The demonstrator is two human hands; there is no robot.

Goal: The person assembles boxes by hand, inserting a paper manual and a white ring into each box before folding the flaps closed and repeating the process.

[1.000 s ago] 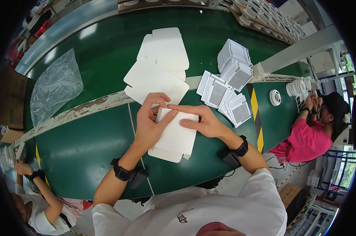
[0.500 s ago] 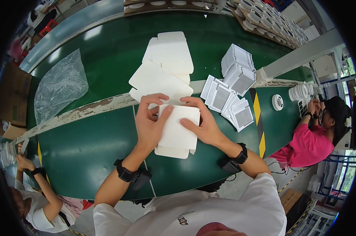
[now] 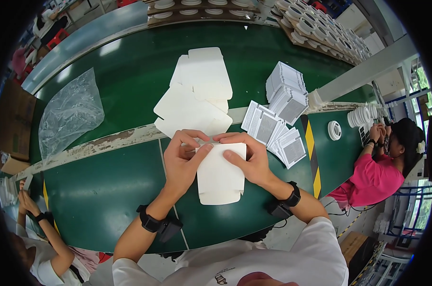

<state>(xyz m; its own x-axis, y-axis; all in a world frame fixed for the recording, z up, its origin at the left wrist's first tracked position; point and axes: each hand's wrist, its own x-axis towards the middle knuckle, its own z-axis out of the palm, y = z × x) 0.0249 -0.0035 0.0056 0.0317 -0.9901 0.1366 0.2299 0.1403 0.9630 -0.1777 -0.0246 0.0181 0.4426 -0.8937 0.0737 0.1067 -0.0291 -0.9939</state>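
A small white cardboard box (image 3: 221,174), partly folded, is held between my two hands over the green bench. My left hand (image 3: 183,155) grips its far left corner, the thumb lying on the top face. My right hand (image 3: 247,157) holds the far right side with the thumb pressed on top and the fingers bent round the far edge. A flap sticks out at the box's near end. Just beyond my fingers lie several flat white box blanks (image 3: 197,102), overlapping one another. The fingertips at the far edge are partly hidden.
Printed leaflets (image 3: 273,131) lie fanned out right of the blanks, with stacked leaflets (image 3: 287,90) behind. A clear plastic bag (image 3: 73,114) lies at left. White round parts fill racks (image 3: 321,31) at the back. Co-workers sit left and right; a white ring (image 3: 334,130) lies near the right one.
The box and both hands sit a little lower in the picture, as does the bench scene. The box is turned slightly straighter, and my fingers have drawn closer together along its far edge.
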